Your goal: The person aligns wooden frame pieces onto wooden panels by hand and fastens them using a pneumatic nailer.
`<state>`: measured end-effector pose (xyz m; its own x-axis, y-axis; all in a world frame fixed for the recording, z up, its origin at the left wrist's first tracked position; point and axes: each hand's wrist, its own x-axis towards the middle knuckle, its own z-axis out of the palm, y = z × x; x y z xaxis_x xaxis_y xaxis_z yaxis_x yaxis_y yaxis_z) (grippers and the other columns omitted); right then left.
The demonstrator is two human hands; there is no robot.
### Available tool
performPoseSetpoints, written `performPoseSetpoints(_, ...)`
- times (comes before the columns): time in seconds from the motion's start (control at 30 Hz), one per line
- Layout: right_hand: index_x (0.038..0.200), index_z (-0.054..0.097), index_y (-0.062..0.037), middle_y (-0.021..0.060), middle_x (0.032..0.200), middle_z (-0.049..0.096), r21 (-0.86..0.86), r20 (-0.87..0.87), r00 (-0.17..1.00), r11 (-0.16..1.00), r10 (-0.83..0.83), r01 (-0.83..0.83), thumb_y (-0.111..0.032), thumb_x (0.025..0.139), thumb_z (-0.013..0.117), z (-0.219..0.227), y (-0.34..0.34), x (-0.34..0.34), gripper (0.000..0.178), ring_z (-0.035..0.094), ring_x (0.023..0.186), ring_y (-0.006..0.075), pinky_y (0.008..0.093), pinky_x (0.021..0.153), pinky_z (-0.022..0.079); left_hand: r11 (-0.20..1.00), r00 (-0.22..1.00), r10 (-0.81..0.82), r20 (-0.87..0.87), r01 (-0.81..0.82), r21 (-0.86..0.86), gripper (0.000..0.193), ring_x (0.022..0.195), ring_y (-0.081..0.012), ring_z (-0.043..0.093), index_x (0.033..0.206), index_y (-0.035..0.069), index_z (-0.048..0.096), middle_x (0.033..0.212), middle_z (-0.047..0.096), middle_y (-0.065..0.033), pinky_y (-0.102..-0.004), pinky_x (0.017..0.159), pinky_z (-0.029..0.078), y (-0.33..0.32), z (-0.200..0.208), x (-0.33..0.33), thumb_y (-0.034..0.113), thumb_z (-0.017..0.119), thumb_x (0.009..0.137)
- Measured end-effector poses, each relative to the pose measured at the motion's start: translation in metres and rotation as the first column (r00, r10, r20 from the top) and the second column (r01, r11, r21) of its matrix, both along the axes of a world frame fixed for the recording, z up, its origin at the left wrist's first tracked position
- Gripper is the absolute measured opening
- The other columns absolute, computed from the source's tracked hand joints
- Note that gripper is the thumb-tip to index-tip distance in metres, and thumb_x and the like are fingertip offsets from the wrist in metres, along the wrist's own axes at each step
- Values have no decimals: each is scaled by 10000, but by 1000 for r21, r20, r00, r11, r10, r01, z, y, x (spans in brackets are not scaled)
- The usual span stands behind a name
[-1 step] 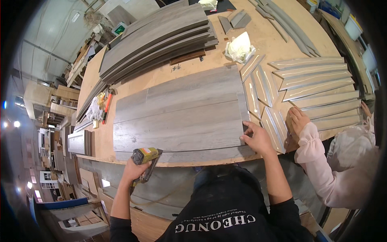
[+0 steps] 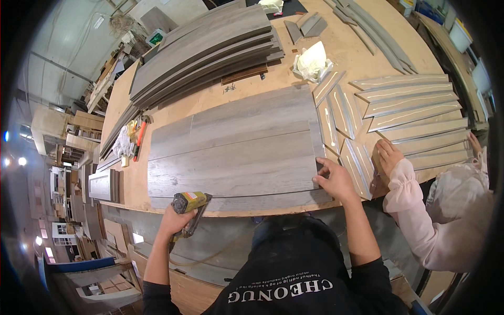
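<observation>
Wrapped round the grip of a yellow-and-black nail gun, my left hand is at the table's near edge. The gun's nose reaches the narrow front strip of a grey wood-grain plank panel lying flat on the table. At the panel's right end is my right hand, thumb and forefinger spread apart and touching the edge beside a small dark patch. Its other fingers are partly hidden. Right of it, short mitred strips carry lines of pale glue.
A stack of grey planks stands at the far side. An orange-handled hammer lies left, beside a white cloth. Glue-lined boards fill the right, where a co-worker's hand rests. A crumpled pale bag sits behind the panel.
</observation>
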<state>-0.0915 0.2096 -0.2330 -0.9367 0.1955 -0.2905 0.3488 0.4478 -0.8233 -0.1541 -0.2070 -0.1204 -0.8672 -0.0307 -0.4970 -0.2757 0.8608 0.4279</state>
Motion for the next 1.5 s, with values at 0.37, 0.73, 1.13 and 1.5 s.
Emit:
performPoseSetpoints(0.37, 1187, 521, -21, 148, 843, 658, -17, 31, 995, 996, 91, -90, -128, 718, 695, 1, -18, -17, 512, 625, 829, 309, 390, 737, 486, 973, 979, -163, -119, 180, 144, 408, 722, -181, 654, 1000, -43, 631, 841, 676, -137, -305, 655, 510, 46, -6, 3, 211, 751, 704)
performPoseSetpoints(0.73, 1207, 505, -15, 140, 846, 665, -40, 6, 994, 993, 113, -113, -143, 728, 700, 1, -30, -20, 533, 627, 845, 313, 387, 762, 484, 994, 993, -89, 80, 83, 77, 404, 779, -215, 663, 1010, -26, 633, 881, 682, -140, -312, 708, 507, 60, -11, 2, 211, 745, 703)
performPoseSetpoints(1.13, 1201, 514, -41, 201, 974, 641, -21, 18, 995, 995, 99, -99, -235, 743, 687, -12, -15, -63, 527, 604, 921, 358, 427, 808, 476, 953, 963, -259, -73, 267, 140, 398, 829, -245, 658, 991, -23, 641, 885, 674, -158, -326, 747, 498, 95, 4, 19, 231, 748, 703)
performPoseSetpoints(1.5, 1229, 490, -77, 205, 993, 639, 0, 31, 992, 992, 123, -123, -248, 725, 698, -16, -12, -74, 572, 610, 952, 358, 425, 838, 488, 888, 906, -422, 33, 406, 218, 355, 794, -271, 666, 962, -11, 651, 860, 677, -161, -331, 727, 505, 175, -13, 16, 246, 727, 729)
